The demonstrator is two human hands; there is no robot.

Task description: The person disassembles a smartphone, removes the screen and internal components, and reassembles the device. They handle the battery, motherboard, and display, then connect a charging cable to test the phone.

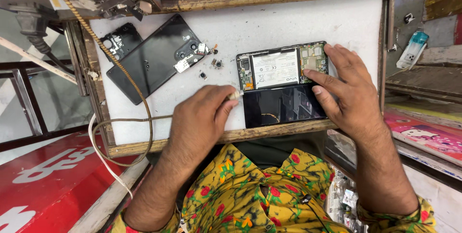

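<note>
Hands work an opened phone (281, 69): left hand (199, 117) pinches a small tool (234, 95) at nine o'clock; right hand (344, 88), fingers spread, pins it steady.

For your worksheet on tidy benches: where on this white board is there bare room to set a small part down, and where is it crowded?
Bare: the board above the opened phone, up to the wooden rim, and the strip below the back cover, left of the left hand. Crowded: the loose small parts between cover and phone, and the right edge under the right hand.
</note>
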